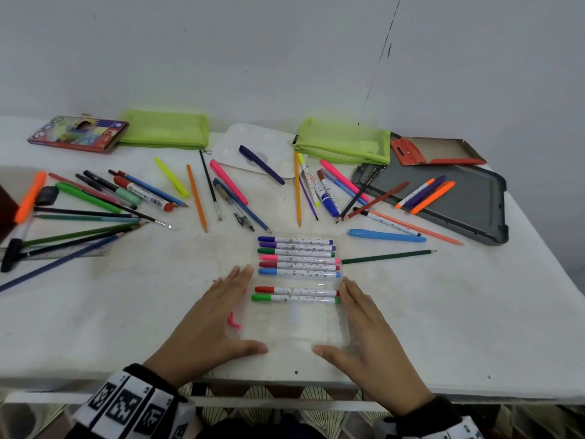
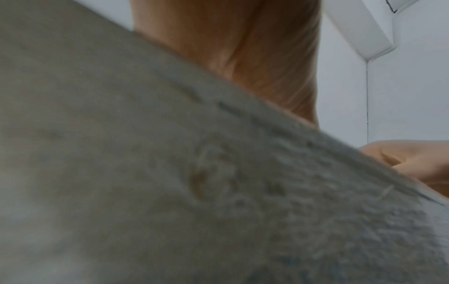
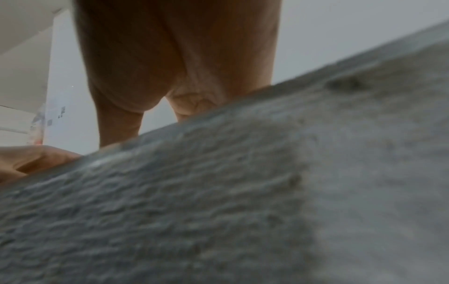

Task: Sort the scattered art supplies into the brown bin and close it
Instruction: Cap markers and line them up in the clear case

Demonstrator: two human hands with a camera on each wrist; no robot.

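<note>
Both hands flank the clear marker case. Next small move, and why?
Probably lift the clear marker case with both hands: the left hand and right hand lie flat against its two sides, thumbs at the near edge, eight markers inside. No brown bin is clearly visible.

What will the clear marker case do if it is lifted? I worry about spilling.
The clear plastic marker case looks thin, so it may flex. The markers lie loose in rows with a gap between them, so tilting would probably slide or roll them. The left hand and right hand flank its sides flat, which should help keep it level.
</note>
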